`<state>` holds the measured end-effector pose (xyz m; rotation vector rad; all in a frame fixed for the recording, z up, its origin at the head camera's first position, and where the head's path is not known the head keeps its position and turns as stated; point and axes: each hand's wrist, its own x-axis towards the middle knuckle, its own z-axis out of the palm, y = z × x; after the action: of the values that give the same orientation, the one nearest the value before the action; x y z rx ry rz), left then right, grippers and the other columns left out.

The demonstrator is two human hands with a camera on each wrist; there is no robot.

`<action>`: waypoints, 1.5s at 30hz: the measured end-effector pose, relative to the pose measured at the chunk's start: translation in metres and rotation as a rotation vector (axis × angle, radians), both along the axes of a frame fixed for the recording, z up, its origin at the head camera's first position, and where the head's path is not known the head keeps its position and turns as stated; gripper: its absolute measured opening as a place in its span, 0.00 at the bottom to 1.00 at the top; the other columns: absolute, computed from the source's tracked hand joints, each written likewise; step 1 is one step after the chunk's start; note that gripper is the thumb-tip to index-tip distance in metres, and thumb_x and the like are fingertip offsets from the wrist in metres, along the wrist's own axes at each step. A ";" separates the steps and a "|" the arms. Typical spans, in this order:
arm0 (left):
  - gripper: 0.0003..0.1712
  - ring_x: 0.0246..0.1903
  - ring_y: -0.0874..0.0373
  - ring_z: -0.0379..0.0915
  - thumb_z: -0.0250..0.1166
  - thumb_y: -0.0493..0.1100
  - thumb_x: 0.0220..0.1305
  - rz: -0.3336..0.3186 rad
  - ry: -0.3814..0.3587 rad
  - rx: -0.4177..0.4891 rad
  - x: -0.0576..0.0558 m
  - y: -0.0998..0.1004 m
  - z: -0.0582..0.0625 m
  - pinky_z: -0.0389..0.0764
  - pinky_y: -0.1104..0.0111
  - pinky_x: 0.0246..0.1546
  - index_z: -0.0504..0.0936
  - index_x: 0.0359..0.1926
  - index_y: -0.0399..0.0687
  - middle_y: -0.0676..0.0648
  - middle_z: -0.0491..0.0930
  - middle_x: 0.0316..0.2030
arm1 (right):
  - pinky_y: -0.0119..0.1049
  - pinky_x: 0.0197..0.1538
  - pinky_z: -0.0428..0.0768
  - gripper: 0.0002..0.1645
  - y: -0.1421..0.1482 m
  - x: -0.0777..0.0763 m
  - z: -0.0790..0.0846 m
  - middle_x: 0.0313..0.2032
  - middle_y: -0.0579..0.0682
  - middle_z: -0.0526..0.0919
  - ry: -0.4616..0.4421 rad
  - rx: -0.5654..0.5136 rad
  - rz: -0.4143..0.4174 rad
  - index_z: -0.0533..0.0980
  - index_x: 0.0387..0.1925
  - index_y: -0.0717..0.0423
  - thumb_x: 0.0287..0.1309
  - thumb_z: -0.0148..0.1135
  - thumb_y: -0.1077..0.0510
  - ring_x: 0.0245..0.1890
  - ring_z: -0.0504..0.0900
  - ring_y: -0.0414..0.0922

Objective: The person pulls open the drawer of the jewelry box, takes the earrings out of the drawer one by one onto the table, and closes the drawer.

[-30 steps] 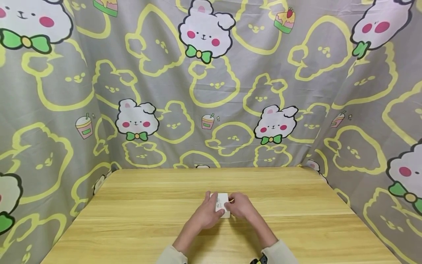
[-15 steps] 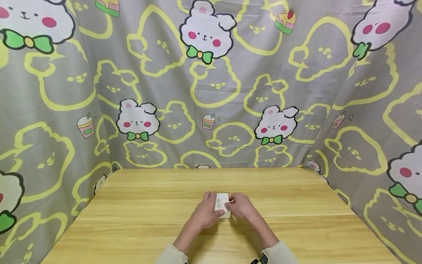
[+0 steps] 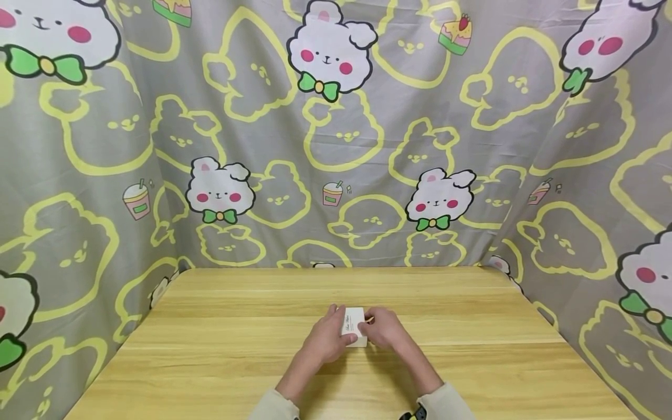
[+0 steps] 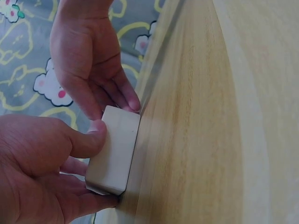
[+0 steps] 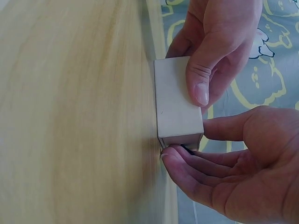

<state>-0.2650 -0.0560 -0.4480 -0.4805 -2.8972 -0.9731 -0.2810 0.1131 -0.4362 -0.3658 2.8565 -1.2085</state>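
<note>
A small white box [image 3: 354,319] with dark printed lettering on top sits on the wooden table between both hands. My left hand [image 3: 324,339] grips its left side, the thumb along the near face in the left wrist view, where the box [image 4: 114,151] looks plain. At the right end, my right hand [image 3: 385,328] holds the box between thumb and curled fingers. In the right wrist view, the right fingertips [image 5: 173,156] tuck against the end of the box [image 5: 180,100], beside a thin dark strip whose kind I cannot tell. The box's underside is hidden.
The light wooden table [image 3: 236,326] spreads around the hands. Grey curtains [image 3: 357,134] with rabbit and yellow outline prints stand behind it and on both sides. Pale sleeves [image 3: 446,402] and a black watch-like band [image 3: 417,413] show at the near edge.
Both hands stay at the box in nearly the same pose. The left fingers and the box have shifted only slightly; the head view has moved a little.
</note>
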 end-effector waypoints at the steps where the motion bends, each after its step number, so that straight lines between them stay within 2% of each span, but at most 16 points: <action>1: 0.41 0.67 0.30 0.65 0.70 0.46 0.66 0.001 0.000 -0.002 0.000 0.000 0.000 0.70 0.43 0.66 0.64 0.72 0.27 0.24 0.62 0.71 | 0.38 0.34 0.83 0.15 0.000 0.000 0.000 0.36 0.60 0.88 0.001 0.000 0.001 0.81 0.44 0.71 0.61 0.65 0.61 0.29 0.85 0.45; 13: 0.42 0.64 0.29 0.69 0.72 0.47 0.64 0.012 -0.001 -0.019 -0.001 0.000 0.003 0.73 0.43 0.63 0.67 0.70 0.28 0.24 0.65 0.69 | 0.40 0.36 0.84 0.17 0.001 -0.002 -0.003 0.39 0.62 0.87 -0.004 0.000 0.014 0.81 0.46 0.71 0.62 0.64 0.61 0.32 0.85 0.46; 23: 0.42 0.67 0.28 0.65 0.70 0.46 0.66 0.017 -0.023 0.015 -0.001 0.002 0.001 0.70 0.41 0.65 0.64 0.72 0.29 0.23 0.61 0.71 | 0.38 0.35 0.84 0.16 0.001 -0.003 -0.004 0.38 0.62 0.87 -0.008 -0.002 0.006 0.81 0.45 0.71 0.61 0.65 0.61 0.31 0.84 0.45; 34: 0.41 0.69 0.30 0.62 0.69 0.44 0.66 0.001 -0.011 0.022 0.002 0.001 0.001 0.68 0.42 0.67 0.63 0.72 0.28 0.23 0.60 0.71 | 0.36 0.33 0.82 0.15 0.001 -0.003 -0.004 0.36 0.59 0.87 -0.004 -0.002 0.008 0.82 0.44 0.70 0.61 0.64 0.61 0.30 0.83 0.44; 38: 0.41 0.69 0.30 0.63 0.69 0.43 0.66 -0.009 -0.005 0.031 0.003 0.001 0.004 0.69 0.42 0.67 0.62 0.72 0.26 0.23 0.60 0.71 | 0.35 0.31 0.81 0.14 0.000 -0.002 -0.003 0.34 0.58 0.87 -0.013 -0.008 0.001 0.82 0.42 0.70 0.61 0.64 0.61 0.28 0.83 0.43; 45: 0.41 0.61 0.33 0.72 0.67 0.42 0.68 -0.021 -0.007 0.017 0.005 0.003 0.004 0.75 0.45 0.61 0.60 0.72 0.26 0.26 0.61 0.70 | 0.35 0.31 0.81 0.14 0.000 -0.002 -0.002 0.35 0.59 0.87 -0.009 -0.003 -0.007 0.82 0.43 0.70 0.61 0.64 0.61 0.28 0.83 0.43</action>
<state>-0.2603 -0.0530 -0.4437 -0.5078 -2.8930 -1.0035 -0.2827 0.1133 -0.4386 -0.3492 2.8509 -1.2128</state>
